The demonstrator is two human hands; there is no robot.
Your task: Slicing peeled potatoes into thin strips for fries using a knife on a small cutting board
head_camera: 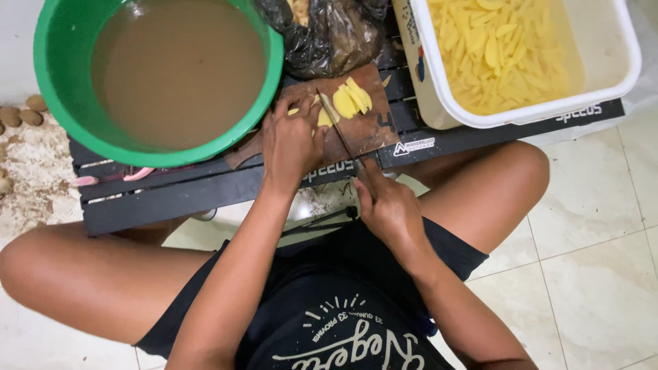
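The left hand (pixel 291 140) presses its curled fingers down on a pale yellow peeled potato piece (pixel 322 118), holding it against a small dark brown wooden cutting board (pixel 367 130). The right hand (pixel 387 205) is closed around the handle of a slim-bladed kitchen knife (pixel 337 127), whose blade runs up across the board and meets the potato piece just beside the left fingertips. Beyond the blade, a few cut yellow potato slices (pixel 353 99) lie fanned on the board.

The board rests on a low black slatted table (pixel 205 188). On the table's left stands a round green plastic basin of murky brown water (pixel 164 75); at the far edge sits a crumpled dark plastic bag (pixel 322 31), and on the right a white rectangular plastic tub heaped with yellow potato strips (pixel 521 58).

The person sits cross-legged on a pale tiled floor (pixel 596 226). Small brown unpeeled potatoes (pixel 20 113) lie on the floor at far left, among scattered peelings.
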